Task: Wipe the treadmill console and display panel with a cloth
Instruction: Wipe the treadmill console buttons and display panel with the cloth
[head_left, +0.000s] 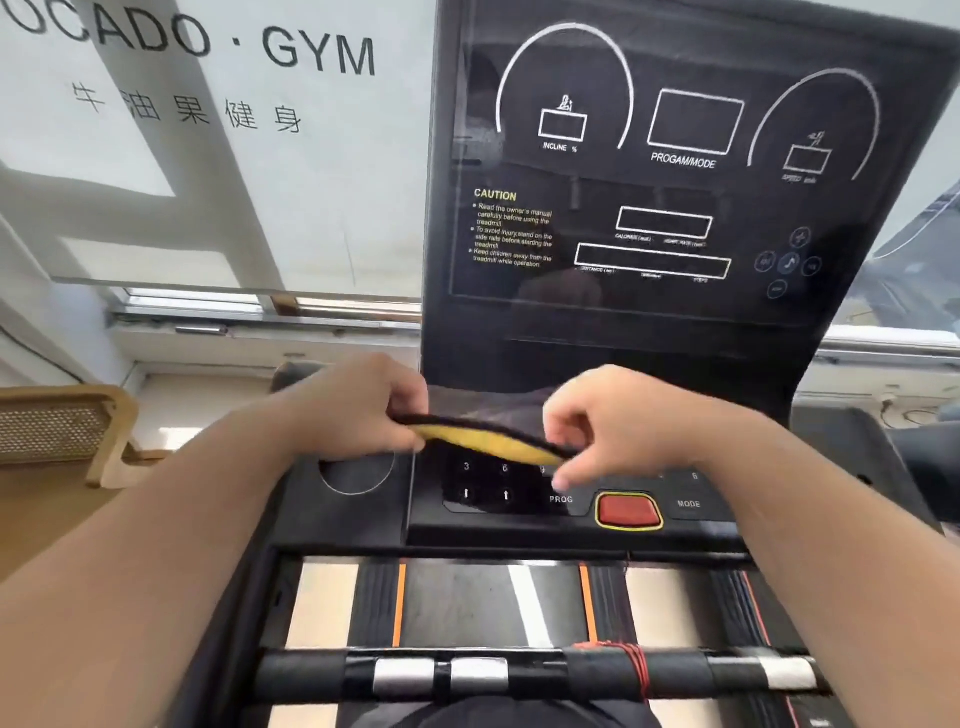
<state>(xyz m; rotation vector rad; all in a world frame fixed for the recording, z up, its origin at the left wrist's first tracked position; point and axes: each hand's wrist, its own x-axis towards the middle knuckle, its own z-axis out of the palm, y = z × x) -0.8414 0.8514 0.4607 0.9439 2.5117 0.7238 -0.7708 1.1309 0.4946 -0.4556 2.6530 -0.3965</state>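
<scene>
A yellow cloth with a dark edge (488, 440) is stretched between both hands just above the treadmill console (467, 514). My left hand (358, 405) pinches its left end and my right hand (618, 415) pinches its right end. Below the cloth lie the console's number keys, the PROG and MODE labels and a red stop button (627, 510). The black display panel (660, 176) rises behind the hands, unlit, with white outlines and a CAUTION text at its left.
A padded handlebar with silver grips and a red cord (519, 675) crosses the front below the console. A round cup recess (356, 475) sits at the console's left. A wooden chair back (67, 426) stands at the left, by a window blind with gym lettering.
</scene>
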